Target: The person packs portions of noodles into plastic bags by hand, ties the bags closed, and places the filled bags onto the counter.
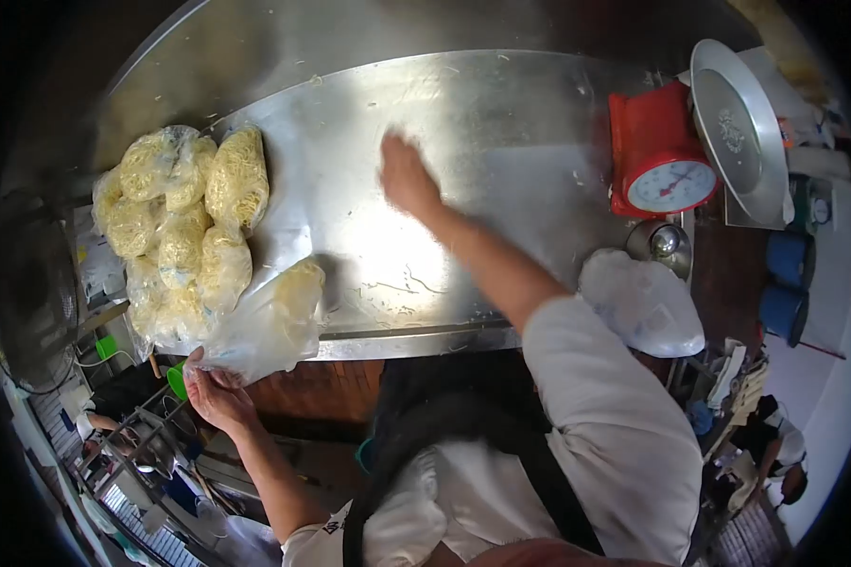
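My left hand (219, 392) is closed on the gathered end of a clear plastic bag (279, 321) at the table's front edge. Pale yellow, noodle-like strands fill the far part of that bag, which rests on the steel table. My right hand (408, 175) is over the middle of the table, smeared by motion, so its fingers cannot be read. Beside my left hand, a pile of filled bags of the same strands (182, 241) covers the table's left end. Loose strands (402, 283) lie scattered on the metal between my hands.
A red dial scale (667, 151) with a wide metal pan (739, 132) stands at the far right. Near it are a small metal bowl (660, 248) and a white plastic bag (641, 302). Blue buckets (787, 283) stand beyond the table. Other people are in the background on both sides.
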`<state>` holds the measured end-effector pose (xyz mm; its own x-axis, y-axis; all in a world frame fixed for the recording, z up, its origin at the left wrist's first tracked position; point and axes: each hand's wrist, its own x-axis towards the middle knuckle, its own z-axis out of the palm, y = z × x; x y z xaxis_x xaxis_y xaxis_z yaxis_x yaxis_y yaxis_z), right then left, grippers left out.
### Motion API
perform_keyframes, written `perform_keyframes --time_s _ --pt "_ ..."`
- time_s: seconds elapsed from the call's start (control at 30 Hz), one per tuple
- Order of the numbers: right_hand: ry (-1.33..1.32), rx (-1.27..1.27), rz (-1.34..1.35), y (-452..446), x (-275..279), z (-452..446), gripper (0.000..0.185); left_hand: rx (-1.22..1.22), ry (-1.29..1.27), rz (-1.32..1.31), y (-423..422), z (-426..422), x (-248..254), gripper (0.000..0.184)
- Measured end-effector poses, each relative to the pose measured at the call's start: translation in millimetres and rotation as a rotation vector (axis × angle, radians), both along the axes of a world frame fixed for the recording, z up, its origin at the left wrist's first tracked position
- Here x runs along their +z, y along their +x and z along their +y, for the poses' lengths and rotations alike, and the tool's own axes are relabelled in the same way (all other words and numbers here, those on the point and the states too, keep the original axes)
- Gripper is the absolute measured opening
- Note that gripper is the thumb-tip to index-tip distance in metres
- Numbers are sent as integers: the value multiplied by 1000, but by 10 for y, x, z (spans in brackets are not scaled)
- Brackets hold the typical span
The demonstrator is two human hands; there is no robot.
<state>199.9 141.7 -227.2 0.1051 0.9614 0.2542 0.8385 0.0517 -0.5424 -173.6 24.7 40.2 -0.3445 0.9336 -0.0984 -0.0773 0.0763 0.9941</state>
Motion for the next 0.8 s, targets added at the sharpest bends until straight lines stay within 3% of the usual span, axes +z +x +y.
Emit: perform_keyframes --time_s 0.03,0.07,0.1,0.13,0.2,0.27,0.33,0.37,0.43,0.5,0.53,0.57,0.67,0.7,0.73,0.8 --pt "34 98 -305 -373 -146 -442 49 30 5 9 46 0 53 19" --pt "-96 230 102 -641 -200 -859 45 62 7 21 102 25 97 20" --pt "-76 508 83 -661 46 -1128 36 93 10 35 142 55 140 20" --pt "-160 556 389 -614 208 -1207 29 71 -1 -31 148 36 194 22" --pt "-105 294 514 -199 19 -956 33 54 27 28 54 12 162 23" --pt "57 -67 373 657 248 -489 35 57 40 3 37 -65 175 23" --pt "80 -297 -385 1617 211 51 55 63 49 0 -18 -120 96 23" --pt "137 -500 -498 1994 -3 289 59 78 35 9 -30 -160 86 22" --pt "25 -730 -460 2227 -244 669 62 61 34 12 -9 -213 127 22" --pt "-15 -443 -446 1798 -370 1014 67 55 31 49 -10 -195 181 21" --pt "-41 -253 -564 1357 -473 1047 65 61 30 60 -19 -192 194 21" --pt "80 -118 -134 794 -461 942 56 63 34 67 -22 -170 215 22" --pt "-66 491 -322 -601 41 -198 52 103 22 66 102 -64 315 24" --pt "-76 582 -191 -977 -162 -621 59 93 17 63 158 -15 352 24" --pt "-422 730 105 -1068 324 -1009 61 85 7 60 196 35 381 24" --pt "-264 990 208 -1142 120 -1553 55 50 -1 52 242 188 419 26"
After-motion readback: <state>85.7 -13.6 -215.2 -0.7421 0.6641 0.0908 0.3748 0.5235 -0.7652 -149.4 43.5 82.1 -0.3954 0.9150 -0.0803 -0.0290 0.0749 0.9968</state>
